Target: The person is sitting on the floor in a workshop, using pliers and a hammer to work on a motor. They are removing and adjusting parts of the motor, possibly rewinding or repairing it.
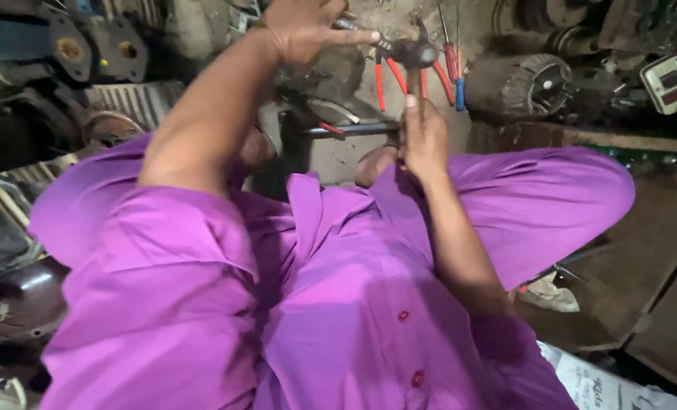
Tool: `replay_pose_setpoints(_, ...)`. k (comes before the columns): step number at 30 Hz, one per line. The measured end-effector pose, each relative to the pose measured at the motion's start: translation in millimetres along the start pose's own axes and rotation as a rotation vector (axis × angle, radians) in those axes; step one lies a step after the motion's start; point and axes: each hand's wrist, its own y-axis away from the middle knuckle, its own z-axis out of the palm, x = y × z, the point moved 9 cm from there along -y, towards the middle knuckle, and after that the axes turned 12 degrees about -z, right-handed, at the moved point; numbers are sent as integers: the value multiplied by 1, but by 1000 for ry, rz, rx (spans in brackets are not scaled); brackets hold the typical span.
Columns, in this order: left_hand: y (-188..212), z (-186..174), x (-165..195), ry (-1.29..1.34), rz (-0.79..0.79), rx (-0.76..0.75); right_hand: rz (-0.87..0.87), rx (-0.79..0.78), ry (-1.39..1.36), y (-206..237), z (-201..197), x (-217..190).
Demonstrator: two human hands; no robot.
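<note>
The right hand (423, 140) has its grip closed around the handle of a hammer (413, 55), whose dark metal head sits just above the fist. The left hand (302, 29) is raised higher, fingers curled around a thin metal tool (351, 28) whose tip touches or nearly touches the hammer head. Just beyond the hammer, pliers with red handles (388, 76) and 2 screwdrivers (452, 57) lie on the dusty floor (399, 19). A dark metal rod (354, 129) lies beside the right hand, above the purple clothing (338, 304).
</note>
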Motion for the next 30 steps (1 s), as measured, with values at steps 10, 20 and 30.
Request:
replay_pose_setpoints(10, -8, 25, -10, 241, -50, -24, -713, 443, -66, 43, -87, -91)
replay_pose_setpoints(20, -11, -8, -7, 61, -77, 39, -222, 455, -554, 39, -133, -63)
replay_pose_setpoints(30, -15, -15, 0, -113, -56, 87, 291, 156, -272, -10, 6, 25)
